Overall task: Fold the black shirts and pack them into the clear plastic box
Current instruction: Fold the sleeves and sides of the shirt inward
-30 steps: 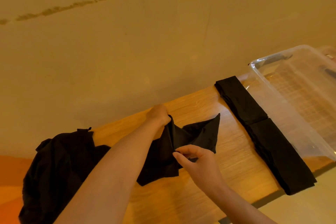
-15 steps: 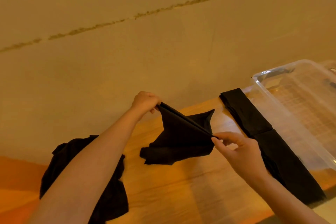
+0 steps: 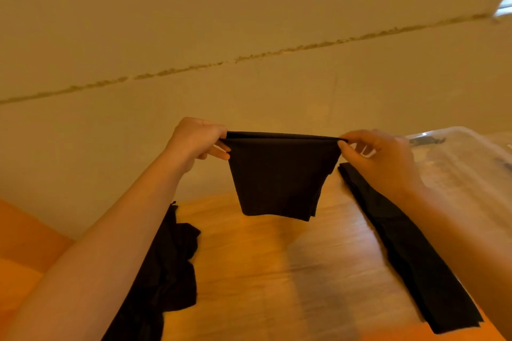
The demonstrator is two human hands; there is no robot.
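Head view: both hands, left hand [image 3: 194,138] and right hand [image 3: 379,160], raised, pinching black shirt [image 3: 279,174] taut above table [image 3: 263,271].

Both forearms reach toward 12 o'clock, hands raised level: left hand [image 3: 195,139] at 9 o'clock, right hand [image 3: 381,159] at 3, fingers pinching.

Black shirt [image 3: 279,174] (taut) between hands
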